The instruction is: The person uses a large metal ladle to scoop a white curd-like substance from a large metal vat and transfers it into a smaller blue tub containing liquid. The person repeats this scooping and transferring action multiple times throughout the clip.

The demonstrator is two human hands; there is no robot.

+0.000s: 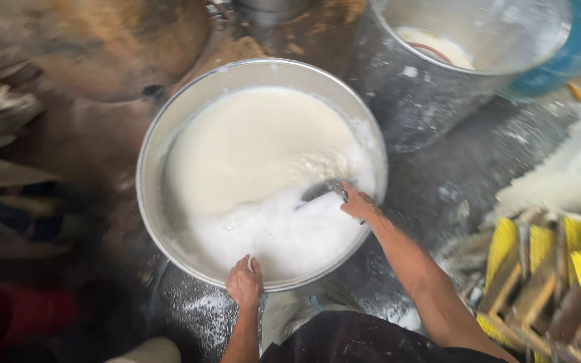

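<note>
Tilting ladle (323,190) up-left into basin (169,121), right hand (358,204) gripping.

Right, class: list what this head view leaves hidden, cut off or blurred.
- Ladle bowl: sunk in the white liquid and foam in the basin.
- Second pot: cut by the top edge; its contents partly hidden by the wall.
- Left side: blurred dark shapes, unreadable.
- Right hand grip: fingers curled under, hidden.
- Left hand on rim: fingertips hidden.

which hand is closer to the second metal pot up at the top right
Right. The right hand, holding a ladle in the milky basin, is below-left of the pot; the left hand grips the basin's near rim, farther off.
</note>
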